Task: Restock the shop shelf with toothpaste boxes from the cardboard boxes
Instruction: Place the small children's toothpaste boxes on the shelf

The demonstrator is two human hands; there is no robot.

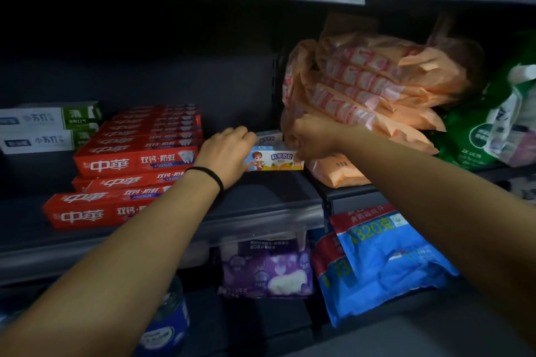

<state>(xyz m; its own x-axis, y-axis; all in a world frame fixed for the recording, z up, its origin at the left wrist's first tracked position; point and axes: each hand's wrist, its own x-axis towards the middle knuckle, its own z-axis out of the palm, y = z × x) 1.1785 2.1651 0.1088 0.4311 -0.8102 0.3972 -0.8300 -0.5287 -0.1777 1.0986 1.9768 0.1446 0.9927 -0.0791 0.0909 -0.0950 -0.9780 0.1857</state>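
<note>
- Small kids' toothpaste box sat on the shop shelf, right of the red toothpaste boxes, left of the orange soft packs.
- Second small box directly behind it, mostly hidden.
- Left hand was on the front box's left end, fingers curled round it; looked like a grip, though the contact side was hidden.
- Right hand pinched the right end, knuckles against the orange packs.
- Judgement: thin carton, light, fairly stiff lengthwise, panels would dent if squeezed hard. Glossy print, probably a bit slippery.
- Best hold: the two short ends or the long edges, light pressure, slide rather than lift.
- White-green boxes far left, stacked two high.
- No cardboard boxes in view.
</note>
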